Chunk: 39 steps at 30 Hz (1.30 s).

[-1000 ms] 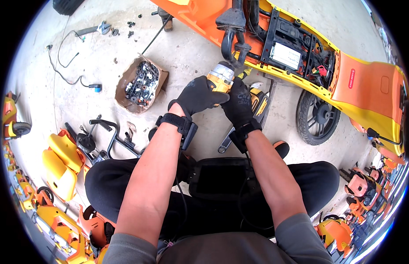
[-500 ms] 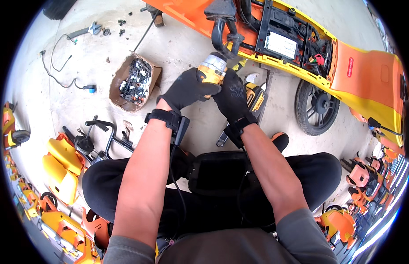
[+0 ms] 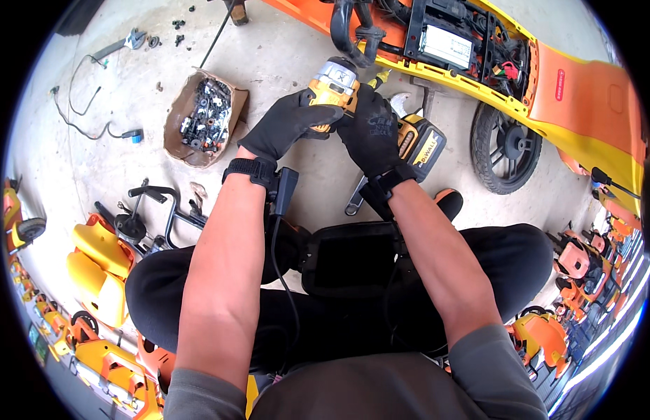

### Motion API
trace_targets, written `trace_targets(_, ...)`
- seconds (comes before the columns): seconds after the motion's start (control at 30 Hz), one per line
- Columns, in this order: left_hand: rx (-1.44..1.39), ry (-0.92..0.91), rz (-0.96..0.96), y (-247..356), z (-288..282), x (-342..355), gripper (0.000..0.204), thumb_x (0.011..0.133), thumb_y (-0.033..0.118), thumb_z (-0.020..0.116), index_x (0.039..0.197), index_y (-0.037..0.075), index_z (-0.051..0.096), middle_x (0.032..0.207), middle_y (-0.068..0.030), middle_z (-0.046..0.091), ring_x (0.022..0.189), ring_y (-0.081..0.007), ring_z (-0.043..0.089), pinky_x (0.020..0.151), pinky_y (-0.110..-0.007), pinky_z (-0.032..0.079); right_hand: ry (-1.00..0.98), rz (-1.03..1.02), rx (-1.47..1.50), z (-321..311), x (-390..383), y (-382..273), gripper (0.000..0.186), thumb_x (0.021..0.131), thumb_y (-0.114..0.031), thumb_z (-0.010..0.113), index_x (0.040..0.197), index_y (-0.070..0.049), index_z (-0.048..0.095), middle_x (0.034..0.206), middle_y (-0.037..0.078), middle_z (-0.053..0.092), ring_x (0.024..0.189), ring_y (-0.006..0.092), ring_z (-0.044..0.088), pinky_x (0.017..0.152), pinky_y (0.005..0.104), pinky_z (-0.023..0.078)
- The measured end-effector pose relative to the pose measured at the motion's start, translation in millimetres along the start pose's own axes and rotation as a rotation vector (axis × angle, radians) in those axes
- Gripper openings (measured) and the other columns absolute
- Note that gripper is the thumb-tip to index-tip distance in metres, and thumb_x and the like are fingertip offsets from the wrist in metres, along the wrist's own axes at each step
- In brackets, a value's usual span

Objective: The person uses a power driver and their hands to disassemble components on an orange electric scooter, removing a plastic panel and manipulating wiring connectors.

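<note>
Both gloved hands are closed round a yellow and silver power tool (image 3: 333, 87), its nose close to the bent black tube (image 3: 344, 38) on the orange and yellow vehicle. My left hand (image 3: 278, 126) grips its left side, thumb across the yellow body. My right hand (image 3: 369, 136) wraps its right side and handle, with a yellow and black battery (image 3: 428, 143) just right of it. An open-end wrench (image 3: 354, 199) lies on the floor below, partly hidden by the right hand and wrist.
A cardboard box of small parts (image 3: 206, 119), cables (image 3: 104, 129), a black tubular frame (image 3: 172, 210) and yellow seat pieces (image 3: 99, 273) lie at left. The orange and yellow body (image 3: 570, 98) and black wheel (image 3: 505, 150) fill the upper right. More orange vehicles (image 3: 538, 343) line both sides.
Both hands and the tool appear higher in the view, as do the vehicle and box, with a slight shift left. The grip looks much the same.
</note>
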<state>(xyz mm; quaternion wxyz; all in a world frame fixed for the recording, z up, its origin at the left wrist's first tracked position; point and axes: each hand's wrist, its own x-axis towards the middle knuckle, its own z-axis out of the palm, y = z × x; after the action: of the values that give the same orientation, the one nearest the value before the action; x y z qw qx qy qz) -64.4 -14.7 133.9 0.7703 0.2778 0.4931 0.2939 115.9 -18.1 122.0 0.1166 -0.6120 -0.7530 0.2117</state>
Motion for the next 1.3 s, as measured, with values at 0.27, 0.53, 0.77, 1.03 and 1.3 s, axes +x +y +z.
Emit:
trace_targets(0.27,0.484,0.089,0.037,32.6,5.4,-11.7,0.043,0.08,0.032,0.077,0.105,-0.001,0.066,0.085,-0.0036,0.068,0.073,-0.0084,0.063,0.066,-0.024,0.051,-0.033,0.071,0.449,12.9,5.1,-9.7,0.055,0.072,-0.017,0.078,0.113,0.0,0.045,0.104,0.023,0.061,0.098,0.0415,0.06,0.081,0.0481,0.049)
trace_targets(0.53,0.874,0.39,0.142,47.5,20.5,-18.9,0.06,0.07,0.045,0.08,0.096,-0.006,0.064,0.078,-0.0104,0.068,0.07,-0.0164,0.065,0.061,-0.029,0.052,0.036,0.129,0.848,26.8,6.0,-29.3,0.054,0.073,-0.015,0.08,0.113,0.0,0.046,0.104,0.02,0.064,0.097,0.0354,0.063,0.081,0.0404,0.05)
trace_targets(0.77,0.619,0.189,0.007,51.4,12.8,-17.4,0.052,0.078,0.038,0.078,0.104,-0.005,0.065,0.088,-0.0073,0.069,0.076,-0.0128,0.066,0.067,-0.026,0.053,0.024,0.146,0.654,22.4,7.2,-22.4,0.053,0.075,-0.021,0.077,0.113,0.0,0.047,0.102,0.022,0.063,0.097,0.038,0.061,0.082,0.0456,0.048)
trace_targets(1.03,-0.209,0.007,0.055,-21.9,5.7,8.6,0.045,0.086,0.026,0.074,0.119,0.0,0.059,0.104,-0.0052,0.066,0.088,-0.0105,0.064,0.076,-0.024,0.053,-0.018,0.029,-0.055,-5.7,3.3,1.6,0.059,0.073,-0.026,0.077,0.118,0.0,0.049,0.102,0.021,0.061,0.096,0.0382,0.06,0.081,0.0484,0.048)
trace_targets(1.3,-0.477,-0.145,0.013,-48.7,1.6,22.3,0.056,0.095,0.036,0.061,0.135,0.001,0.047,0.12,-0.0114,0.062,0.103,-0.0189,0.065,0.088,-0.032,0.054,-0.14,-0.031,-0.399,-30.1,6.6,-5.1,0.058,0.073,-0.024,0.075,0.117,0.003,0.048,0.096,0.019,0.062,0.089,0.033,0.064,0.072,0.0444,0.052)
